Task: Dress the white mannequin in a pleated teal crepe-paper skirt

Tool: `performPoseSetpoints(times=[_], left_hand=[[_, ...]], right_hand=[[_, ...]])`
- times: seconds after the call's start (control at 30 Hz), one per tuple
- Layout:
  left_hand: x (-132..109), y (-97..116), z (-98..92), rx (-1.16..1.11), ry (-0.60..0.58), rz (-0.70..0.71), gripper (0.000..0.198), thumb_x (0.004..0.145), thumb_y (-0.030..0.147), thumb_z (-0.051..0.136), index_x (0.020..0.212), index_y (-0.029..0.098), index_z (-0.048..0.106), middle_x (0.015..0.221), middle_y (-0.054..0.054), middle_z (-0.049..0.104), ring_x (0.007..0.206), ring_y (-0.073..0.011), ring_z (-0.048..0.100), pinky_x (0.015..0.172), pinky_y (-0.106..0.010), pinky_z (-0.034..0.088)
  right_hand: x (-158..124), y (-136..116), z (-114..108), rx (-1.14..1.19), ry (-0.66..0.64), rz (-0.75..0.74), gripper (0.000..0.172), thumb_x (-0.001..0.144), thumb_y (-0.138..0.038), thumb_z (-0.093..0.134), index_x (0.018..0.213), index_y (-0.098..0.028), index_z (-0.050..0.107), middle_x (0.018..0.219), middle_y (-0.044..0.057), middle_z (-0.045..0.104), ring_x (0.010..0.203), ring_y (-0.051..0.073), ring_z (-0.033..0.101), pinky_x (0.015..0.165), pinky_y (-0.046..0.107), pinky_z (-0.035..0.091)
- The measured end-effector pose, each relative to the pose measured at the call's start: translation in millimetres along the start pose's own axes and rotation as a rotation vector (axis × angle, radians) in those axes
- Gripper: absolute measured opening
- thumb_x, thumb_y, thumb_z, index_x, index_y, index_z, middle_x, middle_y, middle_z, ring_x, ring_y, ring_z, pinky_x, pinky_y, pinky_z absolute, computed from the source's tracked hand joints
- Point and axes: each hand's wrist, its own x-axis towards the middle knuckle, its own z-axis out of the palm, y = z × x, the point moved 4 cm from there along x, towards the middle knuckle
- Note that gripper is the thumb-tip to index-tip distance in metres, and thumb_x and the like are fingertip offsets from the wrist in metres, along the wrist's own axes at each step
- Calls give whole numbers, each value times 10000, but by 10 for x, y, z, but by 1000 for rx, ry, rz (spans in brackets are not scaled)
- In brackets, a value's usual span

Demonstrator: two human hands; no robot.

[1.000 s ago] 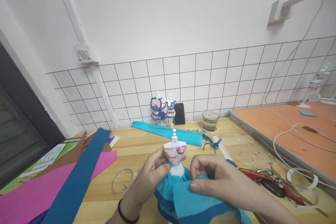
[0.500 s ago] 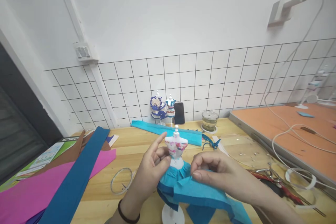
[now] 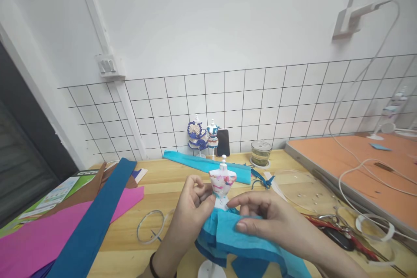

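A small white dress-form mannequin (image 3: 223,181) with pink markings stands upright on a round white base (image 3: 211,270). Bright blue crepe paper (image 3: 243,231) is gathered round its waist, and a strip of it trails to the lower right. My left hand (image 3: 193,204) is closed at the waist's left side, thumb against the top of the paper; its fingertips are partly behind the form. At the right side, my right hand (image 3: 265,213) has its thumb on the strip's face and its index fingertip at the waist. Its other fingers curl at the paper's upper edge.
Blue paper (image 3: 208,165) lies behind the form. Two dressed mini forms (image 3: 197,137), a phone (image 3: 223,142) and a lidded glass cup (image 3: 260,153) stand by the wall. Coloured sheets (image 3: 94,217) and a tape ring (image 3: 150,226) are left; keys (image 3: 339,234) and cables are right.
My right hand's pinch has loosened: the index finger has stretched toward the waist and the thumb has dropped apart. My left index finger has curled down. The form has shifted slightly right in view.
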Motion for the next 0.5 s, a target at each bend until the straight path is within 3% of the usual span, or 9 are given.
performPoseSetpoints(times=[0.2, 0.37, 0.5], left_hand=[[-37, -6, -56, 255, 30, 58, 186, 825, 261, 555, 709, 210, 419, 745, 35, 496, 730, -119, 464, 668, -227, 356], [-48, -14, -27, 317, -28, 22, 166, 834, 312, 530, 722, 190, 511, 729, 16, 494, 678, -124, 431, 612, -232, 331], [-49, -34, -23, 278, -15, -39, 188, 824, 351, 536, 745, 182, 526, 693, 25, 470, 635, -117, 411, 575, -226, 315]], right_hand=[[-17, 17, -38, -98, 86, -29, 247, 738, -353, 709, 972, -272, 718, 785, -14, 617, 721, 146, 554, 643, 249, 463], [-3, -71, -49, -225, 141, -135, 163, 785, -295, 643, 931, -264, 710, 954, 9, 701, 889, 187, 612, 789, 288, 478], [10, -111, -44, -341, 151, -206, 96, 830, -266, 588, 819, -236, 679, 850, -1, 706, 801, 171, 618, 748, 277, 474]])
